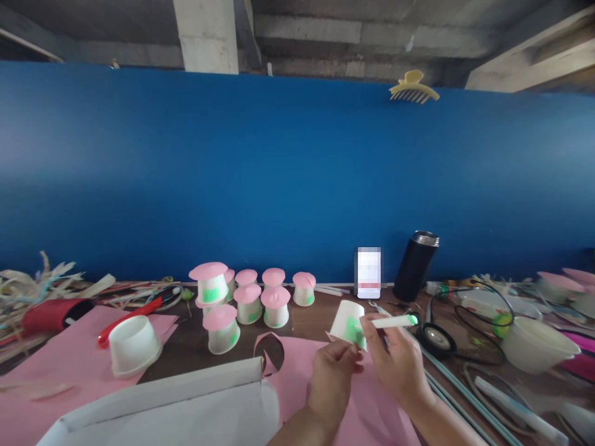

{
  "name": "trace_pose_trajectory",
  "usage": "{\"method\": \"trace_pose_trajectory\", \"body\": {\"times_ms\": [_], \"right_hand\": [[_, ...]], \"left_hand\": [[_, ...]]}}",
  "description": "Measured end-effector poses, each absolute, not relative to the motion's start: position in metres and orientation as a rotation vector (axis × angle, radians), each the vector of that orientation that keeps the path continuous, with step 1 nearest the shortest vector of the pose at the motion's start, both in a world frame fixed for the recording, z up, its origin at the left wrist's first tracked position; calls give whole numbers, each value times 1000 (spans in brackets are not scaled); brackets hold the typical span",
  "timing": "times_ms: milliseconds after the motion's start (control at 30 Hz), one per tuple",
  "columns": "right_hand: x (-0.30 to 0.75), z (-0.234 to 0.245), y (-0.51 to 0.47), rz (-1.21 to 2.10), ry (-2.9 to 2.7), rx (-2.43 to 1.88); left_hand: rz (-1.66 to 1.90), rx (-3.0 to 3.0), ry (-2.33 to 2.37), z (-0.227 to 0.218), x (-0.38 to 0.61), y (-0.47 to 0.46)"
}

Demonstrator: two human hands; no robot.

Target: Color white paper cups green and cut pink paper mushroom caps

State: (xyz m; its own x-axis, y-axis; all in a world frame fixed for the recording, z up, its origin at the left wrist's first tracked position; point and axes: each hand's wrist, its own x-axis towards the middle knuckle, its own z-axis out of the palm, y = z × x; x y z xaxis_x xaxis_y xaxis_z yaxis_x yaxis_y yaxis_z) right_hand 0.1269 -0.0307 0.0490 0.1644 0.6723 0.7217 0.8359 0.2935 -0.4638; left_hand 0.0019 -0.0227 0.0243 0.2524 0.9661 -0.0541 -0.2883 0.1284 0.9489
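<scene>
My left hand [331, 379] pinches a white paper cup [343, 317] near its lower edge, where a bit of pink paper shows. The cup is tilted, with a green patch [356, 332] coloured on its side. In my right hand [396, 356] is a white marker [391, 322] with a green end pointing right. Its other end is at the green patch, partly covered by my fingers; I cannot tell if the tip touches. Beneath both hands lies a sheet of pink paper [372, 409]. Several upside-down cups with pink paper tops [248, 294] and green patches stand to the left.
A plain white cup [134, 344] rests on pink paper at left, beside a red tool [127, 319]. In front is a white box [186, 409]. Behind my hands stand a phone [369, 272] and a black bottle [415, 266]. A stethoscope-like cable [439, 337] and a bowl [534, 347] lie right.
</scene>
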Motion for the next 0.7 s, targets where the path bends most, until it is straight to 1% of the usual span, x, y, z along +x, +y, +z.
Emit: {"method": "trace_pose_trajectory", "body": {"times_ms": [400, 700], "right_hand": [[129, 47, -30, -203, -1546, -1442], [125, 44, -34, -135, -1587, -1433]], "left_hand": [[1105, 1043, 862, 23, 1, -22], [1101, 1031, 843, 24, 0, -22]]}}
